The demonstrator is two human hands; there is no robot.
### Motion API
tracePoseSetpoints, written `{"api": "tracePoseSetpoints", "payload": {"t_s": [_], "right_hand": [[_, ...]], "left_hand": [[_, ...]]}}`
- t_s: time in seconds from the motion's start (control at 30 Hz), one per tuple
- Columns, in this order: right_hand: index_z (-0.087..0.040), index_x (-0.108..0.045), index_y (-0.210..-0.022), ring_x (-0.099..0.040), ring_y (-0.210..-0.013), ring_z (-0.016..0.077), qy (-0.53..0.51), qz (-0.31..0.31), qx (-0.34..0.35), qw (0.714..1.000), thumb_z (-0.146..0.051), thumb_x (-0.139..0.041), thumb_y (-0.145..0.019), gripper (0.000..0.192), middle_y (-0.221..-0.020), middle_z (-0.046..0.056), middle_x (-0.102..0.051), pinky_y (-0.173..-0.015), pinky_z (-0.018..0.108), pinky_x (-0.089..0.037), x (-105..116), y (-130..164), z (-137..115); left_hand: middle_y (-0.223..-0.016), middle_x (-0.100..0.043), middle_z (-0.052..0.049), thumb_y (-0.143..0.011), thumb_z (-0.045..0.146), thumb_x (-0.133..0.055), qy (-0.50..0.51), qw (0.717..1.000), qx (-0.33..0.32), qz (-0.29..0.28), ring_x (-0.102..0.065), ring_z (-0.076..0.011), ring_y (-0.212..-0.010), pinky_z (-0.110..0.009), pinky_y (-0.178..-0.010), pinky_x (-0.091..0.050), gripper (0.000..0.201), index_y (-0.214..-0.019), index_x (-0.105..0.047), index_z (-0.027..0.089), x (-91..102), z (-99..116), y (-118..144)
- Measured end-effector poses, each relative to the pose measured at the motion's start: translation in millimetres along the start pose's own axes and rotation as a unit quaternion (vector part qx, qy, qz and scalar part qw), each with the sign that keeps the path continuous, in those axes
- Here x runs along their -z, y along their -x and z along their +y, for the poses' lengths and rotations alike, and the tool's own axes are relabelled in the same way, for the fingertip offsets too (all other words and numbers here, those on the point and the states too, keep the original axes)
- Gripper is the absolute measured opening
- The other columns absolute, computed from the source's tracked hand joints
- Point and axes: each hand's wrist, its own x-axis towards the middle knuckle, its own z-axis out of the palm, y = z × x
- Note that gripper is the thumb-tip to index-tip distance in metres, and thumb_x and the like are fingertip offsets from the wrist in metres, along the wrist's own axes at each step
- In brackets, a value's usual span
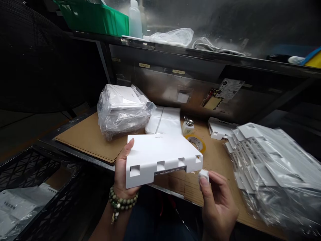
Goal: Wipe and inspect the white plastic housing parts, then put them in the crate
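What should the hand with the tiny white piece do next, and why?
Probably bring the small white piece up to the near edge of the white cover. The right hand pinches it just off the cover's right corner, apart from it, while the left hand holds the cover steady with its notched edge facing the person.

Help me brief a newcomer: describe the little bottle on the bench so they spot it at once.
On the wooden bench, look behind the white panel held in the left hand. The small bottle stands beside a tape roll; alone there, it has a metal cap.
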Motion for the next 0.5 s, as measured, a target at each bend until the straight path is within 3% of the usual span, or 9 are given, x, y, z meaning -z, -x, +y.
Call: {"api": "tracePoseSetpoints", "payload": {"t_s": [0.1, 0.2, 0.33, 0.5], "right_hand": [[-0.024, -0.069, -0.107, -0.063, -0.1, 0.0179, -0.043, 0.067, -0.042, 0.996, -0.04, -0.074, -0.09, 0.024, -0.105, 0.003, -0.067, -0.09, 0.033, -0.049, 0, -9, 1], [-0.022, -0.067, -0.109, -0.065, -0.096, 0.0149, -0.137, 0.101, -0.118, 0.978, -0.045, -0.069, -0.093, 0.028, -0.103, 0.002, -0.07, -0.086, 0.028, -0.051, 2, -17, 2], [-0.022, -0.069, -0.112, -0.07, -0.09, 0.0164, -0.226, 0.082, -0.272, 0.932, -0.051, -0.076, -0.086, 0.039, -0.107, 0.003, -0.074, -0.072, 0.026, -0.058, 5, -18, 5], [-0.025, -0.069, -0.121, -0.072, -0.104, 0.0175, -0.253, 0.106, -0.367, 0.889, -0.052, -0.083, -0.078, 0.053, -0.121, 0.002, -0.076, -0.072, 0.021, -0.063, 5, -14, 7]], "left_hand": [[-0.125, -0.075, -0.014, -0.102, 0.062, -0.036, -0.003, 0.993, -0.017, -0.12, -0.062, -0.0337, -0.129, -0.054, -0.11, -0.048, 0.065, -0.145, -0.056, 0.018, 13.3, -5, -6], [-0.125, -0.076, -0.009, -0.093, 0.079, -0.034, 0.007, 0.983, 0.018, -0.182, -0.056, -0.032, -0.136, -0.051, -0.115, -0.041, 0.078, -0.141, -0.06, 0.024, 27.3, -11, -7], [-0.14, -0.068, -0.006, -0.07, 0.093, -0.054, 0.023, 0.979, 0.076, -0.188, -0.05, -0.0355, -0.141, -0.046, -0.115, -0.041, 0.095, -0.142, -0.059, 0.032, 36.0, -20, 0], [-0.147, -0.062, -0.005, -0.068, 0.095, -0.052, 0.033, 0.979, 0.075, -0.184, -0.046, -0.0362, -0.145, -0.047, -0.117, -0.041, 0.102, -0.15, -0.049, 0.034, 33.5, -28, 6]]}}
